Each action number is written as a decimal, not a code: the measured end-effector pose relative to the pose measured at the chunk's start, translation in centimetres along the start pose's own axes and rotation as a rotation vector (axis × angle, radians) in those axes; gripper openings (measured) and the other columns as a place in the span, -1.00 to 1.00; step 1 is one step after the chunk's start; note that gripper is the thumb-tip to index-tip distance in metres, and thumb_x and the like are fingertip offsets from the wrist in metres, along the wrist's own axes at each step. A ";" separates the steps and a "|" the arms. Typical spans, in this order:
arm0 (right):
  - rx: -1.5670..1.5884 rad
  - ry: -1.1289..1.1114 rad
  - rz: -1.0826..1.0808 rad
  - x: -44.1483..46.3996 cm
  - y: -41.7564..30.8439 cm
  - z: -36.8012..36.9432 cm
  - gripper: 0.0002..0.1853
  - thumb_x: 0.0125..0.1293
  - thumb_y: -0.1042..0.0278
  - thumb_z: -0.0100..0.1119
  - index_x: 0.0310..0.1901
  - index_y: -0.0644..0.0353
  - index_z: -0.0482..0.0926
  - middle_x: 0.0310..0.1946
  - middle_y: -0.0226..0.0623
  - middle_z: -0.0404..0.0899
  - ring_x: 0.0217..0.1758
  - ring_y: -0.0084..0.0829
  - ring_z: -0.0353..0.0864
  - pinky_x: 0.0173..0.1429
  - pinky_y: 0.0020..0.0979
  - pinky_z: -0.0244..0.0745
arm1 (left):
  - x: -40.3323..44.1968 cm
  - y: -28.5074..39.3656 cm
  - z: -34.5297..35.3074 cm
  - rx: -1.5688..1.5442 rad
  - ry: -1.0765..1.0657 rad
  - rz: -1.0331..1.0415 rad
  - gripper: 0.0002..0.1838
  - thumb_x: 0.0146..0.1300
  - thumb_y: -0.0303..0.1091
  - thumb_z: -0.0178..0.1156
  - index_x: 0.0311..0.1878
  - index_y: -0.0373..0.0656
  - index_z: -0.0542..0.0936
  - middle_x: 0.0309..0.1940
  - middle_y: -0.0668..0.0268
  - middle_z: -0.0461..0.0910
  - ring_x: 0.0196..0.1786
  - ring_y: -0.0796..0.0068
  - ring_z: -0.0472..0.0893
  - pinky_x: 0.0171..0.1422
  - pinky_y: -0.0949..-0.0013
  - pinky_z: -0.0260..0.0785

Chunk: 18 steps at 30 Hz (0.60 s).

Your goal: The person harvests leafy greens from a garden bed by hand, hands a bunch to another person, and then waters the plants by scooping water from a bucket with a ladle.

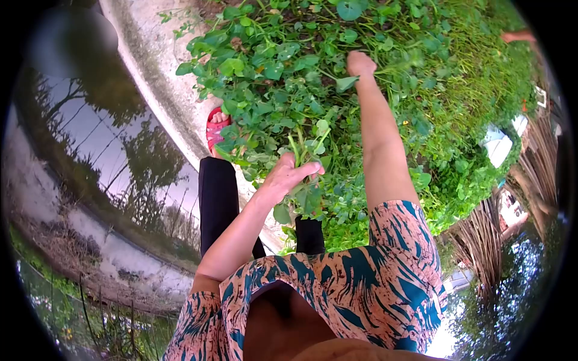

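Note:
Low in the leafy bed, my left hand (291,175) is closed round a small bunch of green stems (299,150), whose cut or broken ends point up and whose leaves hang below the fist. My right hand (361,64) reaches far out into the green plants (274,69). Its fingers are bent down and closed among leaves and stems, and what they grip is hidden. A broad leaf (347,83) lies against its wrist.
A pale concrete edge (141,57) borders the bed on the left, with dark water (114,156) beyond. My foot in a red sandal (218,127) stands beside the plants. At right are bundled sticks (481,240), white objects (497,146) and another person's arm (519,37).

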State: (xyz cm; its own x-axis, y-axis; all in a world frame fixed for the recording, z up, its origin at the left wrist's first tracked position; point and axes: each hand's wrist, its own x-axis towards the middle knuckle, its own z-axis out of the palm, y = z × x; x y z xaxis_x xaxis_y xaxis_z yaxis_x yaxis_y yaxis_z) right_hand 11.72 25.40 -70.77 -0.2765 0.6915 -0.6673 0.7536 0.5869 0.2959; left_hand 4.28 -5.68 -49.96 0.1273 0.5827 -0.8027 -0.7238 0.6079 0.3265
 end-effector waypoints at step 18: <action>1.812 -0.098 -0.356 -28.8 -6.8 -9.3 -0.81 0.35 0.26 -0.15 -0.29 0.16 0.40 -0.46 -0.40 0.36 -0.45 -0.56 0.28 -0.32 -0.52 0.27 | -1.6 -0.1 0.7 0.084 0.126 0.296 -0.68 0.15 -0.23 0.18 -0.12 -0.26 0.56 -0.32 0.25 0.59 -0.28 0.45 0.52 -0.19 0.38 0.36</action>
State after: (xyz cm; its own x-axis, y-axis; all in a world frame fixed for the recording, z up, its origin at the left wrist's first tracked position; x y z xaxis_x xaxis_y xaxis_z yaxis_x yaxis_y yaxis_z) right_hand 9.04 5.40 -47.20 -0.5652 0.5885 -0.5782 0.3324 -0.4790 -0.8125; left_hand 4.61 -6.29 -48.35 -0.1690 0.6726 -0.7204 -0.6574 0.4676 0.5909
